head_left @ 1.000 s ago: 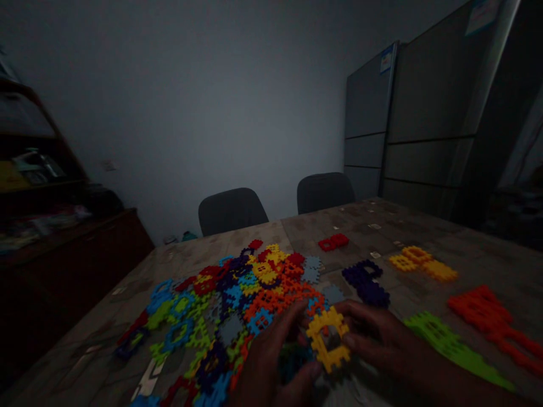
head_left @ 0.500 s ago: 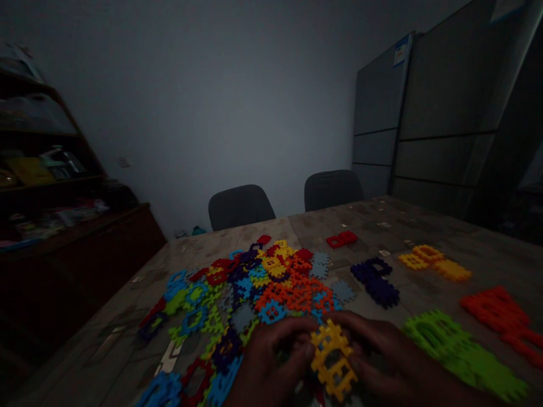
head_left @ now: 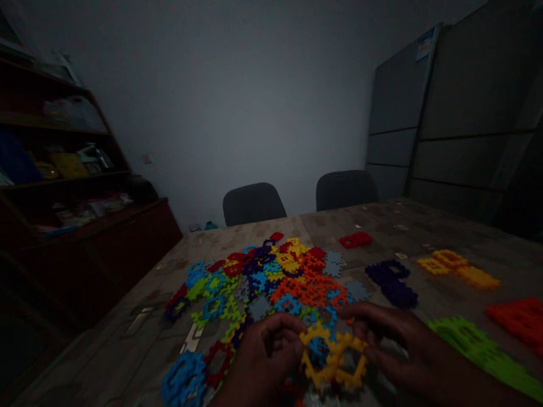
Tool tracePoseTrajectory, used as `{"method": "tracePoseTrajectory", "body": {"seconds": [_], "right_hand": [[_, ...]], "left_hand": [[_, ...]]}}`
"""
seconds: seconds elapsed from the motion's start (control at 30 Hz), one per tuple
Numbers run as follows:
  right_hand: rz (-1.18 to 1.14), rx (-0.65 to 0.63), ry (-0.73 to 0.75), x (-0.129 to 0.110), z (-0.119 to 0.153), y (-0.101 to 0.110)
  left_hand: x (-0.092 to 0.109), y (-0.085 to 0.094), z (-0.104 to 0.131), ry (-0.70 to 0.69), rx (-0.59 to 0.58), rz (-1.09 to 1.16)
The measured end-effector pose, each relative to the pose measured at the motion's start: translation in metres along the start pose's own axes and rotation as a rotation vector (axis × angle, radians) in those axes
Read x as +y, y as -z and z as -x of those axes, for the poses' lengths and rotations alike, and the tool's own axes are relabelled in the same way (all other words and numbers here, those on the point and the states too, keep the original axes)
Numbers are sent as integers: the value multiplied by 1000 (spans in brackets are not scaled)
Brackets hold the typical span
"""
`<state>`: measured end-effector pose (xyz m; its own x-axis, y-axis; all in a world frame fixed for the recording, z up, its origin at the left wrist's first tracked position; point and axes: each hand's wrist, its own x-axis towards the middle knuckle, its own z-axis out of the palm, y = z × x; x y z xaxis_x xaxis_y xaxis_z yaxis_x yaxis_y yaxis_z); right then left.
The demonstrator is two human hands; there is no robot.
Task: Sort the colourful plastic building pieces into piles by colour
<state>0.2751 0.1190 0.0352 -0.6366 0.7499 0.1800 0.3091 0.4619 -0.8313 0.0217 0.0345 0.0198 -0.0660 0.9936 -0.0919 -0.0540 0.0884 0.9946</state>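
In front of me are two joined yellow interlocking building pieces (head_left: 335, 359), toothed along the edges, each with a large opening. My left hand (head_left: 274, 353) pinches their left edge between thumb and curled fingers. My right hand (head_left: 394, 342) is at their right edge, thumb and lower fingers against it, while its index finger stretches above, apart from the pieces. Beyond both hands spreads a pile of loose toothed pieces, among them orange pieces (head_left: 309, 285) and a light blue window piece (head_left: 287, 304). The dim light hides the fingertips in part.
Joined sets lie to the right: purple (head_left: 392, 282), yellow (head_left: 458, 267), red (head_left: 355, 239), green (head_left: 479, 350) and orange (head_left: 520, 319). Light blue pieces (head_left: 184, 379) lie near left. Two dark chairs (head_left: 254, 203) stand behind the table, with a shelf unit (head_left: 119, 237) at the left.
The yellow pieces have been turned from upright to side by side, showing their larger openings. My right index finger has lifted away from them. The view has swung slightly left.
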Motion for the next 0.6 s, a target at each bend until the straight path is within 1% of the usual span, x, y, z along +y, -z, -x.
{"method": "tracePoseTrajectory", "body": {"seconds": [0.1, 0.17, 0.27, 0.37, 0.43, 0.53, 0.6], "right_hand": [[-8, -16, -27, 3, -1, 8], [-145, -63, -67, 6, -3, 9], [-394, -130, -164, 10, -5, 1], [-517, -146, -218, 11, -4, -8], [-561, -100, -238, 10, -3, -11], [-608, 37, -274, 13, -1, -6], [-579, 139, -284, 16, 2, -3]], "left_hand": [[1, 4, 3, -4, 43, -32], [-2, 5, 5, 28, 52, 19], [-7, 6, 7, 59, 11, 165], [-11, 5, 9, 61, -44, 317], [-12, 4, 11, 67, -65, 363], [-14, 6, 15, 67, -76, 382], [-17, 8, 19, 63, -67, 382]]}}
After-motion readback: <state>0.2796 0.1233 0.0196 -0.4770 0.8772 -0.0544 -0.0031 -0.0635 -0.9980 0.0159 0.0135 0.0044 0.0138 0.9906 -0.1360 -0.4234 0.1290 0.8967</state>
